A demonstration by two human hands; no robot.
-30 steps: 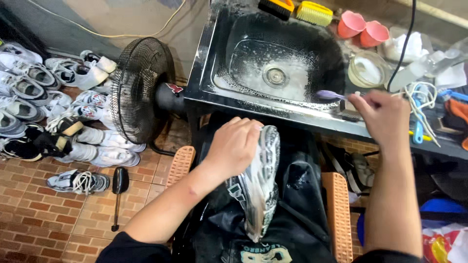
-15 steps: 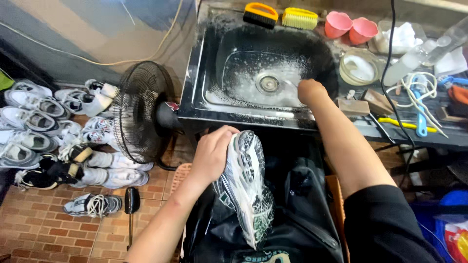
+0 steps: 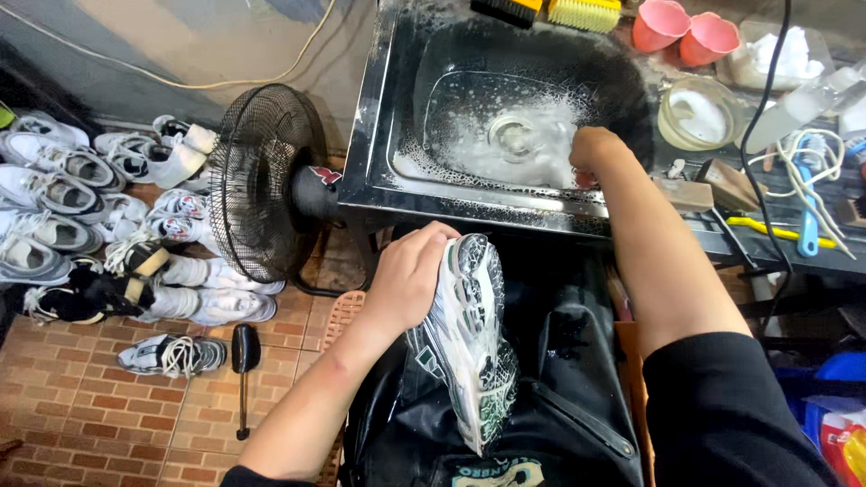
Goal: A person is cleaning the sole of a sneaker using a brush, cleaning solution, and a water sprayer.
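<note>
A white-and-green sneaker [image 3: 469, 343] is clasped sole-up by the left hand [image 3: 410, 275] — fingers wrapped over its heel. The right hand [image 3: 591, 149] is curled shut inside the soapy sink [image 3: 379, 108]; whether anything is held cannot be told.

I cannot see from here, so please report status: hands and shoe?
Left hand grips sneaker, sole up. Right hand down in soapy sink. Nothing blocking.

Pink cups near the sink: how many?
2. Both stand behind the sink's far right corner, side by side: one pink cup nearer the yellow brush, the other pink cup to its right. The top edge cuts the view; more may be hidden.
</note>
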